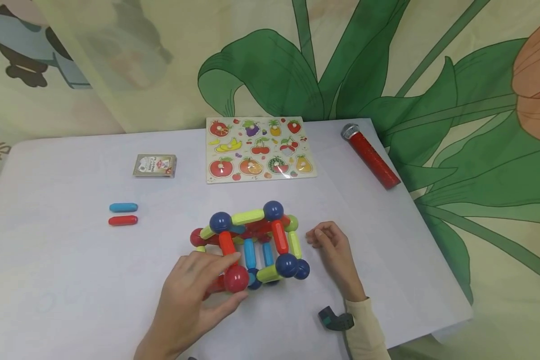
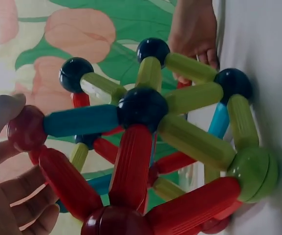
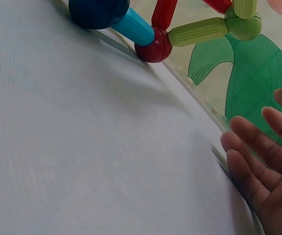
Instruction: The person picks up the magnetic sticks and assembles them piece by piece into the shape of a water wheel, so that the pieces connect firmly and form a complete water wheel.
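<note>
A ball-and-rod toy frame (image 1: 248, 216) of blue, red and green balls joined by coloured rods stands in the middle of the table. At its near left corner, my left hand (image 1: 193, 290) holds a red ball (image 1: 236, 278) between thumb and fingers. The left wrist view shows that red ball (image 2: 27, 128) with a blue rod (image 2: 81, 121) running from it to a dark blue ball (image 2: 142, 109). My right hand (image 1: 337, 252) is beside the frame's right side, apart from it, its fingers loosely bent around nothing. In the right wrist view the right hand (image 3: 272, 171) shows spread, relaxed fingers.
Loose blue (image 1: 123, 207) and red rods (image 1: 123, 220) lie at left, near a playing-card box (image 1: 155, 166). Behind the frame lies a fruit puzzle board (image 1: 261, 150). A red microphone (image 1: 371, 157) lies at the back right, by the table edge. A dark curved piece (image 1: 336, 320) is by the right sleeve.
</note>
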`<action>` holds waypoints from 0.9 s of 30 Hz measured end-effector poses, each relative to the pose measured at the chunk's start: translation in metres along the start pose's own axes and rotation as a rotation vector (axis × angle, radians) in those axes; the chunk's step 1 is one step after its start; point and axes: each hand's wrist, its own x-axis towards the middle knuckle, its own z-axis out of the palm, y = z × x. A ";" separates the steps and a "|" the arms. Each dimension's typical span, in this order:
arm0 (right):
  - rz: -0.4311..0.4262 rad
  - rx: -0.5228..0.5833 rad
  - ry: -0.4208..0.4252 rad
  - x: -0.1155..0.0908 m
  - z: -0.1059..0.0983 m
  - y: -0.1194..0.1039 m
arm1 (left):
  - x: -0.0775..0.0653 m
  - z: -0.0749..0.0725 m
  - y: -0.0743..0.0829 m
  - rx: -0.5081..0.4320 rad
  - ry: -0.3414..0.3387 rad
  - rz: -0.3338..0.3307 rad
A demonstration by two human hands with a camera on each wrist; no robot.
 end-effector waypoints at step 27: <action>-0.009 -0.020 -0.007 0.000 0.000 0.002 | -0.016 -0.028 -0.083 -0.112 0.239 -0.208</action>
